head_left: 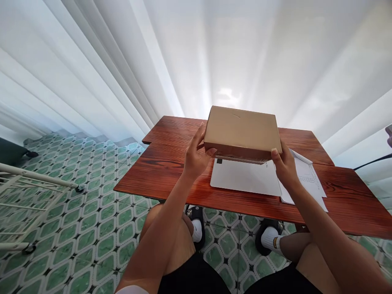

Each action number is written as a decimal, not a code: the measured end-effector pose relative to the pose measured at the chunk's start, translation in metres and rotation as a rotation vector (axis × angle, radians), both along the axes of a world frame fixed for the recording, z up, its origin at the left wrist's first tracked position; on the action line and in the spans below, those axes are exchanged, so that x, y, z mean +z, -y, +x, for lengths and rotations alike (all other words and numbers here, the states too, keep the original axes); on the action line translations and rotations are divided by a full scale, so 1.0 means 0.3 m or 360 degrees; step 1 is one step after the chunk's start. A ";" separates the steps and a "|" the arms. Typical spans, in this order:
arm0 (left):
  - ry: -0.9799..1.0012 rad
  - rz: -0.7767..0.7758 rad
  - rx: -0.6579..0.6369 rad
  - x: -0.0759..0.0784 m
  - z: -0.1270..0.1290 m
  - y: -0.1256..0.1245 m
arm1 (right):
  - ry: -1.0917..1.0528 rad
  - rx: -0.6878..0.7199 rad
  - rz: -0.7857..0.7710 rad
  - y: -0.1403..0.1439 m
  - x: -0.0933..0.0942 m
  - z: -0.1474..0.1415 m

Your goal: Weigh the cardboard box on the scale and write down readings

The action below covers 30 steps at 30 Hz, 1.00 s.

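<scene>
A closed cardboard box (pixel 241 130) is held between two bare hands over the middle of a reddish-brown wooden desk (pixel 159 157); clock positions are read from the box, with 12 o'clock pointing away from the person. The box is supported at 8 o'clock by the left hand (pixel 198 157), whose thumb is laid at the near corner while the fingers are spread along the side. It is supported at 4 o'clock by the right hand (pixel 284 165), whose thumb is pressed at the opposite near corner. Both grips are clamped on the box. Its broad top is tilted toward the viewer. At 6 o'clock, a flat white slab (pixel 245 179) is partly covered by the box; whether the two are touching cannot be told. Beyond the right hand, at 4 o'clock, printed papers (pixel 306 175) are spread, partly hidden by the wrist. A pale curtain (pixel 239 57) is hung at 12 o'clock. At 8 o'clock, well apart, a wheeled white rack (pixel 39 175) is seen on a green tiled floor (pixel 101 208).
</scene>
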<state>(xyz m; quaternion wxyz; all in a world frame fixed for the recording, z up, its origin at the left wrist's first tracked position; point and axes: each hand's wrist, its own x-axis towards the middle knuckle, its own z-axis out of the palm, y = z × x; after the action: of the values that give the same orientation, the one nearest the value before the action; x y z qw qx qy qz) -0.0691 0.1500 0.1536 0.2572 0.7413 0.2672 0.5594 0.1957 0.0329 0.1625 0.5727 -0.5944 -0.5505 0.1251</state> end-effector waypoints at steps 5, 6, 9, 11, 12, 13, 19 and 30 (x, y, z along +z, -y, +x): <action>0.0000 0.0040 0.0014 -0.015 0.063 0.025 | 0.0010 -0.0048 0.0006 0.041 -0.033 0.068; -0.0005 0.0037 0.0026 -0.019 0.073 0.032 | 0.0010 -0.0073 0.0002 0.049 -0.039 0.080; -0.0037 0.0000 0.0035 -0.032 0.097 0.053 | 0.0000 -0.0137 -0.0040 0.073 -0.051 0.111; -0.0054 -0.0039 0.0025 -0.041 0.109 0.066 | -0.0009 -0.0149 -0.0075 0.087 -0.058 0.126; -0.0060 -0.0062 0.0022 -0.045 0.115 0.072 | -0.0016 -0.0152 -0.0085 0.092 -0.061 0.132; -0.0067 -0.0085 0.0023 -0.050 0.120 0.077 | -0.0025 -0.0157 -0.0089 0.096 -0.065 0.136; -0.0112 -0.0233 0.0013 -0.084 0.147 0.092 | -0.0082 -0.0197 -0.0136 0.103 -0.086 0.156; -0.0110 -0.0295 0.0002 -0.093 0.150 0.112 | -0.0024 -0.0243 -0.0205 0.123 -0.116 0.175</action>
<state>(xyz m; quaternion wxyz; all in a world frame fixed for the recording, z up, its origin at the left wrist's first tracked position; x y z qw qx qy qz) -0.0241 0.1163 0.1257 0.3150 0.7330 0.3270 0.5065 0.2481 -0.0040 0.1279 0.5453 -0.6693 -0.4901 0.1206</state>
